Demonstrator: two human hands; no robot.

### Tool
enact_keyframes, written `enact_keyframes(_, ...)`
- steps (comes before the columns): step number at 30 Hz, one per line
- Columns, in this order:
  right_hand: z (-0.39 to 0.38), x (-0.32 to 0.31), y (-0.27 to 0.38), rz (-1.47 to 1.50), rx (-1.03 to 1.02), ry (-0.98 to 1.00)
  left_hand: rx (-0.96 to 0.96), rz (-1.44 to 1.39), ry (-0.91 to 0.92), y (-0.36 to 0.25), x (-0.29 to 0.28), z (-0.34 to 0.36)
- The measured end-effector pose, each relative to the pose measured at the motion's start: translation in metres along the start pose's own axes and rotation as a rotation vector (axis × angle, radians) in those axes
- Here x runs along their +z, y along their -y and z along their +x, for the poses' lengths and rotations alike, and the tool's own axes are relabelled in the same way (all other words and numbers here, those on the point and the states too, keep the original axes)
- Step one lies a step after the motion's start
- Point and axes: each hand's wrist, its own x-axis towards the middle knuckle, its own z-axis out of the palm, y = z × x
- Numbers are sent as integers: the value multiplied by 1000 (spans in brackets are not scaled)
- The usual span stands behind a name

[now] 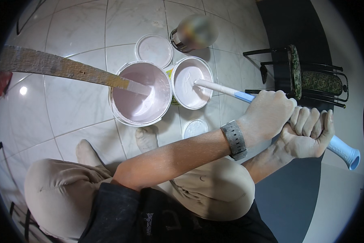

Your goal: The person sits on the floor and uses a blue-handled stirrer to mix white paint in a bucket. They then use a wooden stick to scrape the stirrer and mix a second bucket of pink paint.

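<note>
Both of my hands grip a light-blue pole (244, 96) with a flared, hollow end. My left hand (269, 115), with a dark watch on the wrist, is wrapped round it nearer the bucket. My right hand (309, 131) closes round it just below the flared end. Pale, dusty residue coats both hands. The pole slants down to the left, its whitened tip in pale, thick paint-like material inside the smaller bucket (209, 69). Touching that bucket on the left is a larger white bucket (114, 106), smeared inside with pale pink. A worn wooden plank (74, 68) reaches into it.
A round lid (153, 49) lies behind the buckets, and another lid (195, 128) in front. Farther back stands a container (182, 40) with a blurred top. A camouflage-patterned chair (295, 73) is at the right. My feet (146, 138) are close to the larger bucket.
</note>
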Motion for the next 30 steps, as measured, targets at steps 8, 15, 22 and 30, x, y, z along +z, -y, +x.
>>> enact_keyframes(8, -4, -25, -56, 70, 210, 37, -97, -54, -92, 50, 19, -17)
enact_keyframes(15, -28, -24, -127, 19, 490, 3, -390, -31, -67, 121, 36, -55)
enact_keyframes(22, -27, -26, -105, 124, 268, 46, -245, -32, -60, 95, 17, -36)
enact_keyframes(30, -23, -20, -108, 242, 426, 51, -303, -23, -176, 105, 30, -45)
